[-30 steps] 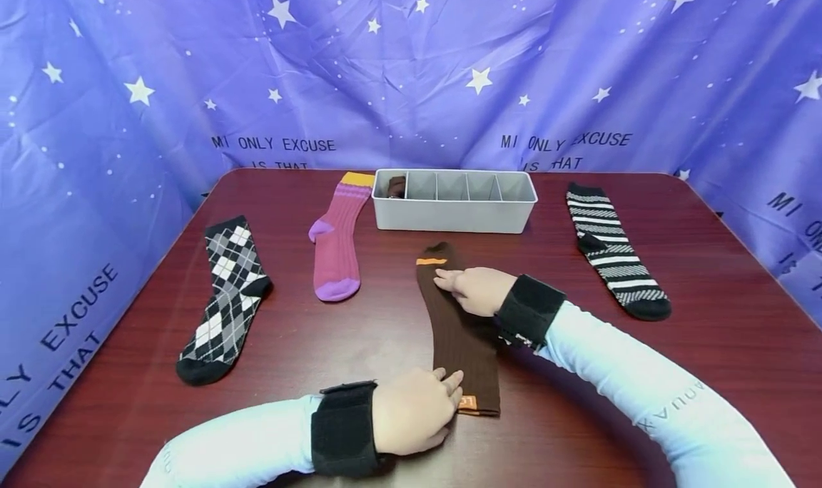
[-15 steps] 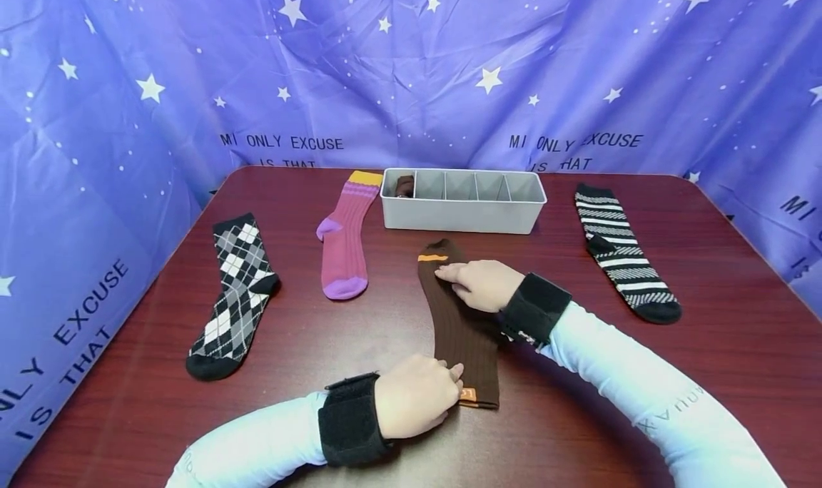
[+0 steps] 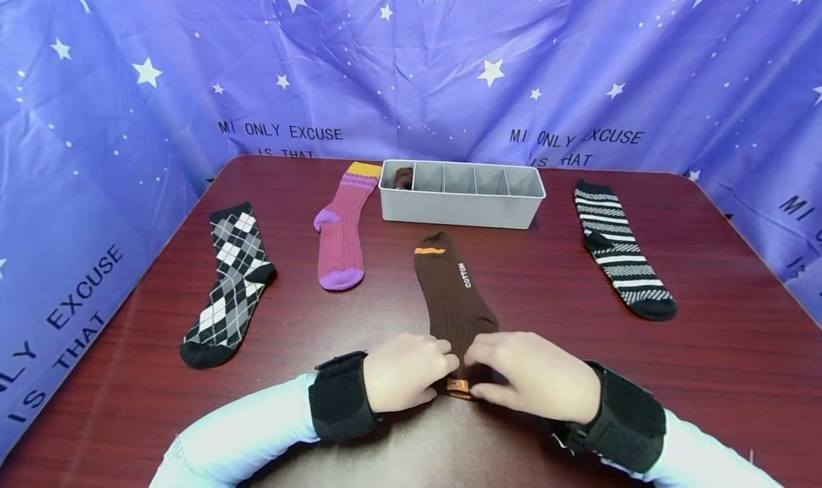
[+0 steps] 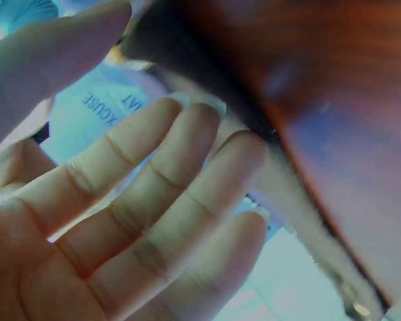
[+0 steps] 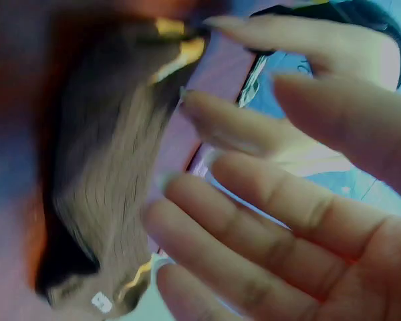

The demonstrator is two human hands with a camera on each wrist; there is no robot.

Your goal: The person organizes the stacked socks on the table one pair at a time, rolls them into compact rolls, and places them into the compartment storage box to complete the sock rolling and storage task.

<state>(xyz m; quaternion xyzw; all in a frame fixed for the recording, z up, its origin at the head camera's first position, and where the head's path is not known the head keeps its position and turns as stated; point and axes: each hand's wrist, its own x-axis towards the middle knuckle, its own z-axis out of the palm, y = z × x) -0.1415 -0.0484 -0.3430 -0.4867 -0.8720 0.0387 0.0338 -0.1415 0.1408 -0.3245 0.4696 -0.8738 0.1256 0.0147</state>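
Note:
A brown ribbed sock (image 3: 452,306) with white "COTTON" lettering lies flat in the head view, its toe pointing away and its orange-tagged cuff nearest me. My left hand (image 3: 411,370) is at the cuff's left side, its fingertips right at the edge. The left wrist view shows that hand's fingers (image 4: 167,174) nearly straight, with the thumb apart. On the other side of the cuff is my right hand (image 3: 536,375), thumb and fingers spread close over the sock. Those fingers (image 5: 254,234) appear loosely extended beside the sock in the right wrist view, with nothing between them.
A grey divided box (image 3: 459,208) stands at the back, a brown bundle (image 3: 403,178) in its leftmost compartment. To the left lie a pink sock (image 3: 343,231) and an argyle sock (image 3: 231,288). A striped sock (image 3: 623,249) is on the right side of the table (image 3: 719,274).
My right hand has come back from the sock's toe end to its cuff, uncovering the lettering. The left hand has stayed by the cuff, shifting only slightly.

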